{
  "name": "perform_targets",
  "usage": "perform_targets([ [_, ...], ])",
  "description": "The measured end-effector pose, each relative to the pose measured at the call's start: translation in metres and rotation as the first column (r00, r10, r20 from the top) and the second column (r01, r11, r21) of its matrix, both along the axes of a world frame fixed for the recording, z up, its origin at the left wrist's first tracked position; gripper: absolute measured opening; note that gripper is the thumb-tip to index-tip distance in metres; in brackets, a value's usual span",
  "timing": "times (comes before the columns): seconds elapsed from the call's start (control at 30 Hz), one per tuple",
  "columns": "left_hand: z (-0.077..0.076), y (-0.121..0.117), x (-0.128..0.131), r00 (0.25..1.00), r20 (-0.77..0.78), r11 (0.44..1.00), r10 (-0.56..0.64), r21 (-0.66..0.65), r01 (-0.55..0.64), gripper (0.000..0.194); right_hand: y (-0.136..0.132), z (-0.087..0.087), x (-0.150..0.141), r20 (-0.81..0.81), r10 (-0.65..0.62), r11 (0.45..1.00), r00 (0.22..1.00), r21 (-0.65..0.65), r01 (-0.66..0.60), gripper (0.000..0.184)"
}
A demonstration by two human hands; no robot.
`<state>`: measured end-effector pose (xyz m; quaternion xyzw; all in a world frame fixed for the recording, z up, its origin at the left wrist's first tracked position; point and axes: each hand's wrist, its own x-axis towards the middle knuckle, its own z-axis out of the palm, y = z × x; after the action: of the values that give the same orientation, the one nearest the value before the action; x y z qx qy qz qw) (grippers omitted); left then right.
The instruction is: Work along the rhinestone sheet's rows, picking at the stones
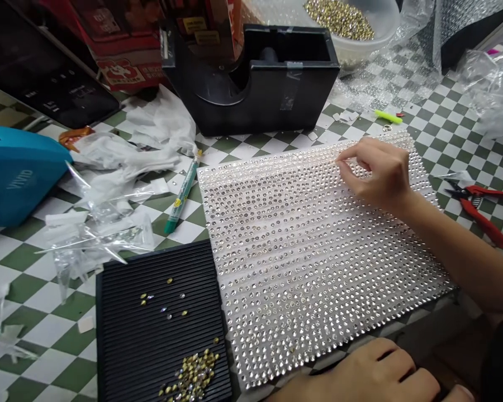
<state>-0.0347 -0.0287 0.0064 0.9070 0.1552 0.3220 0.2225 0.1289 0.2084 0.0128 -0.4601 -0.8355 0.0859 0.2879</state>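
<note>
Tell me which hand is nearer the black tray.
Left hand, by the sheet, right of the black tray. Right hand is farther, above the sheet's far part.

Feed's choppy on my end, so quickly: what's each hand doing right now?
Left hand: open, relaxed at the rhinestone sheet's near edge, holding nothing visible.
Right hand: closed in a pinch over the sheet; anything held cannot be told.

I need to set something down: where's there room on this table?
Checkered tabletop shows right of the rhinestone sheet, above the red-handled pliers, and left of the black ridged tray. It's crowded further left, around the crumpled plastic wrappers and teal pen, and behind, by the black tape dispenser.
</note>
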Motion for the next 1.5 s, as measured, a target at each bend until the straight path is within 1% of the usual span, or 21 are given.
perform_targets([
  [0.03, -0.001, 0.001, 0.002, 0.994, 0.103, 0.995, 0.033, -0.096, -0.023, 0.023, -0.002, 0.004, 0.001, -0.032, -0.002, 1.0, 0.999, 0.005, 0.002, 0.014],
  [0.1, 0.0, 0.005, 0.002, 0.981, 0.19, 0.986, 0.044, -0.164, -0.012, 0.019, -0.012, 0.015, 0.0, -0.112, -0.004, 1.0, 0.994, 0.013, 0.005, 0.007],
  [0.2, 0.005, 0.015, -0.003, 0.959, 0.258, 0.977, 0.118, -0.203, -0.066, 0.022, -0.037, 0.03, -0.004, -0.31, -0.008, 0.995, 0.951, -0.101, -0.025, 0.029],
  [0.27, 0.007, 0.019, -0.007, 0.919, 0.337, 0.949, 0.204, -0.3, -0.101, 0.027, -0.059, 0.036, -0.009, -0.486, -0.048, 0.968, 0.873, -0.239, -0.079, 0.037],
  [0.33, 0.01, 0.019, -0.011, 0.892, 0.366, 0.895, 0.265, -0.438, -0.086, 0.037, -0.081, 0.038, -0.016, -0.635, -0.133, 0.928, 0.761, -0.348, -0.129, 0.042],
  [0.4, 0.012, 0.018, -0.013, 0.869, 0.366, 0.804, 0.334, -0.591, -0.06, 0.041, -0.101, 0.037, -0.023, -0.725, -0.221, 0.902, 0.652, -0.406, -0.145, 0.047],
  [0.5, 0.017, 0.019, -0.015, 0.806, 0.345, 0.598, 0.48, -0.801, -0.013, 0.027, -0.129, 0.032, -0.039, -0.803, -0.269, 0.903, 0.532, -0.403, -0.152, 0.057],
  [0.57, 0.02, 0.022, -0.016, 0.734, 0.335, 0.467, 0.59, -0.884, 0.029, 0.017, -0.145, 0.03, -0.05, -0.847, -0.259, 0.909, 0.464, -0.377, -0.18, 0.065],
  [0.63, 0.024, 0.025, -0.017, 0.658, 0.315, 0.384, 0.684, -0.922, 0.042, 0.013, -0.16, 0.03, -0.061, -0.882, -0.238, 0.913, 0.407, -0.347, -0.216, 0.072],
  [0.67, 0.027, 0.027, -0.018, 0.64, 0.308, 0.367, 0.704, -0.929, 0.044, 0.014, -0.167, 0.031, -0.066, -0.892, -0.226, 0.911, 0.39, -0.335, -0.238, 0.074],
  [0.73, 0.032, 0.029, -0.018, 0.649, 0.311, 0.361, 0.694, -0.931, 0.059, 0.021, -0.179, 0.033, -0.075, -0.899, -0.196, 0.902, 0.391, -0.321, -0.288, 0.076],
  [0.83, 0.04, 0.03, -0.021, 0.676, 0.322, 0.357, 0.662, -0.929, 0.093, 0.029, -0.193, 0.037, -0.082, -0.877, -0.142, 0.891, 0.46, -0.316, -0.327, 0.074],
  [0.9, 0.045, 0.029, -0.025, 0.672, 0.318, 0.34, 0.668, -0.935, 0.104, 0.034, -0.199, 0.039, -0.081, -0.868, -0.09, 0.905, 0.488, -0.276, -0.323, 0.073],
  [1.0, 0.049, 0.029, -0.035, 0.677, 0.317, 0.312, 0.664, -0.941, 0.134, 0.037, -0.205, 0.038, -0.069, -0.856, 0.039, 0.942, 0.515, -0.141, -0.305, 0.06],
  [1.1, 0.054, 0.026, -0.044, 0.711, 0.333, 0.29, 0.62, -0.939, 0.186, 0.041, -0.211, 0.036, -0.053, -0.72, 0.129, 0.97, 0.682, -0.052, -0.237, 0.047],
  [1.17, 0.057, 0.023, -0.046, 0.741, 0.343, 0.274, 0.577, -0.936, 0.22, 0.042, -0.214, 0.036, -0.046, -0.631, 0.132, 0.984, 0.764, -0.007, -0.176, 0.049],
  [1.23, 0.059, 0.02, -0.047, 0.767, 0.348, 0.261, 0.54, -0.935, 0.24, 0.042, -0.218, 0.036, -0.045, -0.615, 0.144, 0.989, 0.775, 0.055, -0.14, 0.048],
  [1.33, 0.059, 0.013, -0.045, 0.77, 0.346, 0.255, 0.536, -0.936, 0.244, 0.036, -0.222, 0.036, -0.05, -0.672, 0.146, 0.989, 0.726, 0.102, -0.105, 0.044],
  [1.37, 0.057, 0.011, -0.044, 0.75, 0.363, 0.282, 0.552, -0.929, 0.241, 0.032, -0.224, 0.036, -0.053, -0.706, 0.134, 0.991, 0.696, 0.096, -0.093, 0.043],
  [1.4, 0.055, 0.008, -0.043, 0.724, 0.39, 0.334, 0.569, -0.914, 0.23, 0.03, -0.226, 0.035, -0.055, -0.742, 0.113, 0.994, 0.661, 0.076, -0.084, 0.04],
  [1.5, 0.047, 0.001, -0.04, 0.667, 0.491, 0.567, 0.56, -0.814, 0.123, 0.026, -0.231, 0.034, -0.061, -0.819, 0.037, 0.997, 0.572, -0.012, -0.082, 0.036],
])
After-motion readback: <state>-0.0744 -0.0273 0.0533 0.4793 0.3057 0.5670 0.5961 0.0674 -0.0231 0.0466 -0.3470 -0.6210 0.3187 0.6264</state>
